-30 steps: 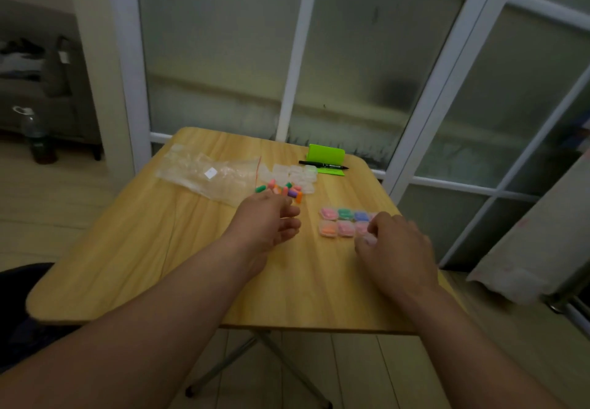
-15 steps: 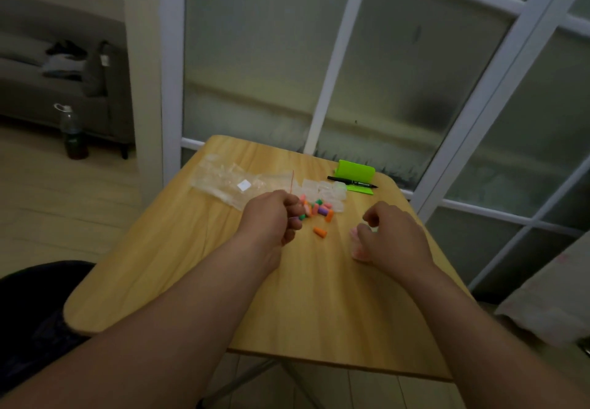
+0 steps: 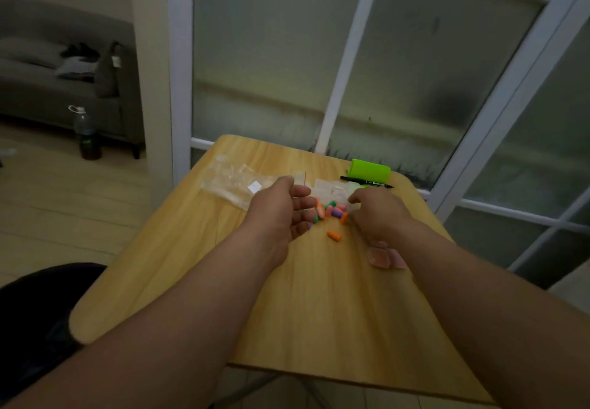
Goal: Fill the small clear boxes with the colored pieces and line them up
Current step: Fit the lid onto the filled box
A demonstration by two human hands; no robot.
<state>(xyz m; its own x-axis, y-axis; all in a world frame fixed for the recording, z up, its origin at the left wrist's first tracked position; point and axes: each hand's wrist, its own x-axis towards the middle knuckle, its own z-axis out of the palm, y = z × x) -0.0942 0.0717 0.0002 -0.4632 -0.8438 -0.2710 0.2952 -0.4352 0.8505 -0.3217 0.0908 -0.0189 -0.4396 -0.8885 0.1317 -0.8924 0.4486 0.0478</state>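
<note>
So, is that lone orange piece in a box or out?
Out. The orange piece lies bare on the table, apart from the pile, with no box around it.

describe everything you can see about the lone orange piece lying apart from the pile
The orange piece is a small, stubby, matte pellet lying on its side on the wooden table, angled slightly. It sits alone, just nearer the person than the pile of colored pieces, between the left hand and right hand; neither touches it.
</note>
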